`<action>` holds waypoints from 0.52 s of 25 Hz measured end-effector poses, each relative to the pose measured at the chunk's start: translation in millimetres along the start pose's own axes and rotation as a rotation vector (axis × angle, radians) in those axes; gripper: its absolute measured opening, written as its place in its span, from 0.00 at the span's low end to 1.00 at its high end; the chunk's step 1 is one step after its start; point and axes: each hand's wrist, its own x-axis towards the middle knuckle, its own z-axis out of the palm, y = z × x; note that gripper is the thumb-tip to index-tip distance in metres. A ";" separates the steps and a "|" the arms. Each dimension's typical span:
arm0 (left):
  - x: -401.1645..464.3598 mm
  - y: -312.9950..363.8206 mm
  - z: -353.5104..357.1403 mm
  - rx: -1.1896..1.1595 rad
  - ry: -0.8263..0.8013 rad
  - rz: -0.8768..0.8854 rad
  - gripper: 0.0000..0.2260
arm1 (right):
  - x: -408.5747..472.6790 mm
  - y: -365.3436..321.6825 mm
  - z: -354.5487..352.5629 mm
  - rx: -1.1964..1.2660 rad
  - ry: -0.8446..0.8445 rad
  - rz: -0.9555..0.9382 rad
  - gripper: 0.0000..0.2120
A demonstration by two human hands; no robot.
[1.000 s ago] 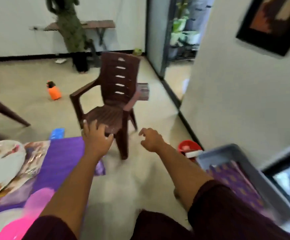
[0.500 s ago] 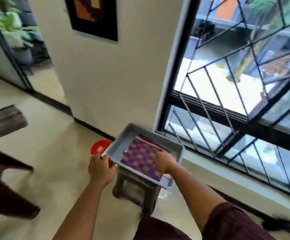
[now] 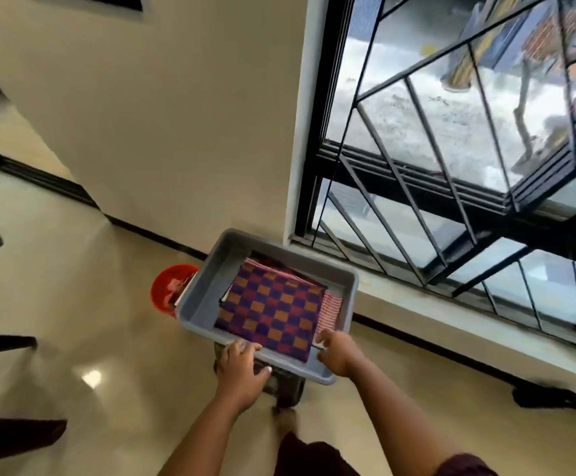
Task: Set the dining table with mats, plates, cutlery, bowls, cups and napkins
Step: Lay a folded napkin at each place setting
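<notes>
A grey plastic tray (image 3: 200,297) sits on a dark stool (image 3: 288,389) below the window. In it lies a folded cloth checked in purple and orange (image 3: 272,310), on top of a red-and-white striped cloth (image 3: 331,304). My left hand (image 3: 241,364) grips the tray's near rim, fingers over the edge and thumb below. At the near right corner of the checked cloth, my right hand (image 3: 336,352) pinches the cloth's edge between curled fingers and thumb.
A red bowl (image 3: 169,290) sits on the floor just left of the tray. A barred window (image 3: 451,166) fills the right side, with a low ledge under it. Dark chair parts (image 3: 5,438) show at the left edge. The polished floor (image 3: 90,338) lies open to the left.
My view swung from the table and chair to the tray by the window. My left hand moved from beside the tray onto its near rim; my right hand slid back to the cloth's near corner.
</notes>
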 end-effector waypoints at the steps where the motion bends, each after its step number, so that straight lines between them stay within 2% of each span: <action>1: 12.3 0.6 3.5 0.010 -0.030 -0.010 0.21 | 15.5 0.3 5.2 0.035 -0.018 0.008 0.13; 5: 72.6 4.1 16.4 -0.003 -0.132 -0.019 0.23 | 82.9 8.6 22.6 0.143 -0.048 0.049 0.13; 9: 137.9 7.1 43.5 0.027 -0.210 0.003 0.25 | 157.1 26.7 52.8 0.343 0.016 0.211 0.23; 11: 155.0 10.0 58.6 0.010 -0.249 0.006 0.25 | 190.8 41.6 77.6 0.484 0.069 0.301 0.24; 13: 161.9 11.4 69.5 -0.021 -0.290 -0.002 0.24 | 209.9 45.0 89.4 0.750 0.106 0.410 0.20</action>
